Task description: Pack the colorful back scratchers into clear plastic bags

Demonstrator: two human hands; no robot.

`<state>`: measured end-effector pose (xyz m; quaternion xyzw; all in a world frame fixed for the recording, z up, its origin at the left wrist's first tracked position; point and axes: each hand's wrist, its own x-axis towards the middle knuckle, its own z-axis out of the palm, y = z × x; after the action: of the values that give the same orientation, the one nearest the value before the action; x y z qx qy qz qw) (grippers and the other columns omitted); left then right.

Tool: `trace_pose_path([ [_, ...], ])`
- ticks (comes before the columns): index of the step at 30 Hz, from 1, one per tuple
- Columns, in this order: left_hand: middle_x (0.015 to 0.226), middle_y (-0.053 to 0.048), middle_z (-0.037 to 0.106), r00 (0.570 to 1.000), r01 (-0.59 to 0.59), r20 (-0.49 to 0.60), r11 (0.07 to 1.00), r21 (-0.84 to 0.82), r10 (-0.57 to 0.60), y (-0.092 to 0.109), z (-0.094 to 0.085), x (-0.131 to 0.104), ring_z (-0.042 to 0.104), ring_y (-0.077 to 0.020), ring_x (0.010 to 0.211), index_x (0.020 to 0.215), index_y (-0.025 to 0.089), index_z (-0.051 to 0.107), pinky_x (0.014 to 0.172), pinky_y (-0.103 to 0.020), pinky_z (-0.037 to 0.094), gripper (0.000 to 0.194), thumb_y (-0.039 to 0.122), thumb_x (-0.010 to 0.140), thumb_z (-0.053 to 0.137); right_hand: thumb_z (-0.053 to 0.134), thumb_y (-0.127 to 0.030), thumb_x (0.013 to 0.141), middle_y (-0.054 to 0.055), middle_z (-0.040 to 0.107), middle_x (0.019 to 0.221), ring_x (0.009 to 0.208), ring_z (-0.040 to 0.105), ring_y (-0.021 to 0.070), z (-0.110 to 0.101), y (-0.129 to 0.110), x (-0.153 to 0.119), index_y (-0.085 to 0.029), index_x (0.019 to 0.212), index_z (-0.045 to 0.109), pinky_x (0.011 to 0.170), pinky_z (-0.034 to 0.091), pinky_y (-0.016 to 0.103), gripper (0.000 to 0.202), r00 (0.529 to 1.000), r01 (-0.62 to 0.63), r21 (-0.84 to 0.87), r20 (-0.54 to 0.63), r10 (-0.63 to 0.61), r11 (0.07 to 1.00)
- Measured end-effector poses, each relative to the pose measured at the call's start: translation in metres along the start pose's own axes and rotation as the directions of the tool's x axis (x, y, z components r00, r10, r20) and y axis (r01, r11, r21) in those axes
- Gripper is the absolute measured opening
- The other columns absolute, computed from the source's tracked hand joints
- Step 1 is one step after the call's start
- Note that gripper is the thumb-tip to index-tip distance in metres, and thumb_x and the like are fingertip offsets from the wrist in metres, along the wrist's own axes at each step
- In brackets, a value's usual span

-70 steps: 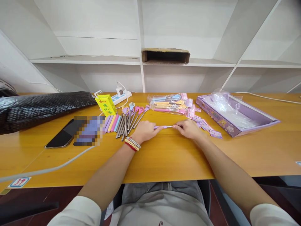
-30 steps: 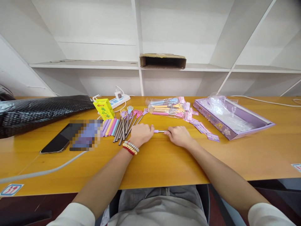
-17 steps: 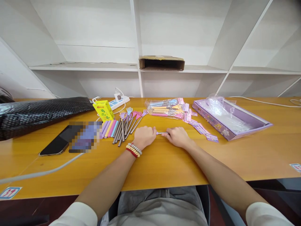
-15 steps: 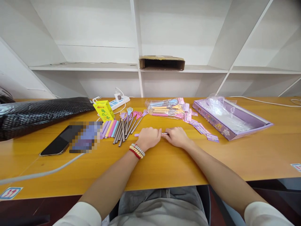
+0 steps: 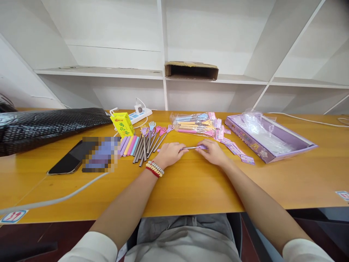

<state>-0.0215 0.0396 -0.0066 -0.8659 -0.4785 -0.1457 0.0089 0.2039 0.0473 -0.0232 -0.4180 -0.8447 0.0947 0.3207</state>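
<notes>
My left hand [image 5: 169,154] is wrapped round the purple handle end of a thin metal rod [image 5: 191,147]. At the rod's other end, my right hand [image 5: 212,152] grips a purple piece, mostly covered by its fingers. Left of my hands lie several metal rods with small hand-shaped heads [image 5: 149,140] in purple, blue, pink and yellow. Beside them is a row of coloured tubes [image 5: 129,146]. Beyond my hands, clear bags [image 5: 194,124] hold blue, yellow and pink pieces, with printed cards [image 5: 231,146] at their right.
An open purple box [image 5: 268,140] with clear plastic stands at the right. At the left are a yellow drink carton [image 5: 122,124], a black phone [image 5: 68,160], a black wrapped bundle [image 5: 54,125] and a power strip [image 5: 140,115]. A white cable crosses the table's left side.
My hands have moved apart, showing more of the metal rod between them and a purple piece at my right fingers. The view has shifted slightly.
</notes>
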Motion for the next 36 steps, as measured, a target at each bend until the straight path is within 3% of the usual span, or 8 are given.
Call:
trace_pose_path([
  [7, 0.092, -0.005, 0.064, 0.997, -0.058, -0.04, 0.997, 0.048, 0.06, 0.014, 0.002, -0.002, 0.06, -0.0187, 0.082, 0.11, 0.022, 0.058, 0.068, -0.03, 0.039, 0.032, 0.032, 0.092, 0.034, 0.049, -0.035, 0.086, 0.005, 0.066, 0.083, 0.075, 0.059, 0.0168, 0.002, -0.004, -0.001, -0.019, 0.087, 0.063, 0.07, 0.045, 0.029, 0.021, 1.0, -0.01, 0.038, 0.013, 0.009, 0.999],
  [11, 0.092, -0.005, 0.064, 0.997, -0.026, -0.077, 0.998, 0.059, 0.03, 0.02, 0.001, -0.004, 0.06, -0.0196, 0.082, 0.11, 0.024, 0.058, 0.069, -0.03, 0.039, 0.039, 0.044, 0.092, 0.03, 0.053, -0.037, 0.083, 0.005, 0.067, 0.086, 0.075, 0.062, 0.0164, 0.006, -0.006, -0.002, -0.019, 0.089, 0.062, 0.071, 0.047, 0.029, 0.021, 0.998, -0.054, 0.168, -0.011, 0.057, 0.984],
  [15, 0.089, -0.005, 0.066, 0.998, 0.034, -0.057, 0.997, 0.066, -0.03, 0.02, -0.003, -0.004, 0.061, -0.0199, 0.079, 0.104, 0.026, 0.061, 0.066, -0.03, 0.038, 0.044, 0.046, 0.093, 0.023, 0.059, -0.042, 0.078, 0.003, 0.064, 0.074, 0.064, 0.06, 0.0146, 0.005, -0.005, -0.001, -0.018, 0.091, 0.059, 0.06, 0.047, 0.027, 0.028, 0.98, -0.148, 0.429, -0.059, 0.192, 0.891],
  [19, 0.093, -0.006, 0.067, 0.998, 0.054, -0.047, 0.996, 0.071, -0.051, 0.022, -0.007, -0.004, 0.062, -0.0218, 0.083, 0.118, 0.027, 0.053, 0.067, -0.031, 0.039, 0.042, 0.041, 0.094, 0.022, 0.054, -0.045, 0.081, -0.001, 0.058, 0.062, 0.047, 0.048, 0.0101, 0.003, -0.004, 0.001, -0.017, 0.09, 0.058, 0.047, 0.04, 0.024, 0.03, 0.957, -0.213, 0.584, -0.036, 0.287, 0.783],
  [23, 0.099, -0.007, 0.065, 0.999, 0.051, -0.02, 0.997, 0.057, -0.05, 0.03, -0.008, -0.005, 0.061, -0.0203, 0.09, 0.118, 0.024, 0.052, 0.072, -0.03, 0.04, 0.039, 0.034, 0.095, 0.022, 0.053, -0.051, 0.08, -0.001, 0.058, 0.065, 0.048, 0.048, 0.0096, 0.008, -0.007, 0.003, -0.017, 0.087, 0.055, 0.047, 0.039, 0.023, 0.034, 0.947, -0.229, 0.624, -0.036, 0.321, 0.747],
  [28, 0.095, -0.008, 0.066, 0.999, 0.047, 0.007, 0.996, 0.071, -0.047, 0.034, -0.01, -0.007, 0.062, -0.0214, 0.086, 0.114, 0.023, 0.053, 0.072, -0.03, 0.041, 0.045, 0.048, 0.093, 0.023, 0.053, -0.054, 0.079, -0.004, 0.053, 0.056, 0.044, 0.045, 0.0089, 0.018, -0.014, 0.002, -0.018, 0.083, 0.05, 0.045, 0.037, 0.022, 0.036, 0.942, -0.268, 0.674, 0.035, 0.332, 0.689],
  [32, 0.083, -0.008, 0.066, 0.996, 0.052, 0.062, 0.991, 0.12, -0.059, 0.03, -0.015, -0.006, 0.062, -0.0221, 0.076, 0.098, 0.022, 0.06, 0.067, -0.031, 0.04, 0.051, 0.049, 0.093, 0.017, 0.048, -0.053, 0.083, -0.004, 0.052, 0.054, 0.044, 0.044, 0.0089, 0.018, -0.014, 0.002, -0.018, 0.079, 0.052, 0.046, 0.036, 0.022, 0.035, 0.946, -0.271, 0.668, 0.053, 0.319, 0.693],
  [36, 0.077, -0.007, 0.066, 0.996, 0.057, 0.058, 0.986, 0.16, -0.067, 0.03, -0.018, -0.004, 0.062, -0.0222, 0.069, 0.098, 0.022, 0.059, 0.062, -0.03, 0.038, 0.053, 0.051, 0.092, 0.015, 0.049, -0.051, 0.082, -0.004, 0.049, 0.052, 0.047, 0.042, 0.0089, 0.014, -0.01, 0.005, -0.017, 0.075, 0.054, 0.047, 0.034, 0.022, 0.035, 0.951, -0.243, 0.639, 0.01, 0.309, 0.73],
])
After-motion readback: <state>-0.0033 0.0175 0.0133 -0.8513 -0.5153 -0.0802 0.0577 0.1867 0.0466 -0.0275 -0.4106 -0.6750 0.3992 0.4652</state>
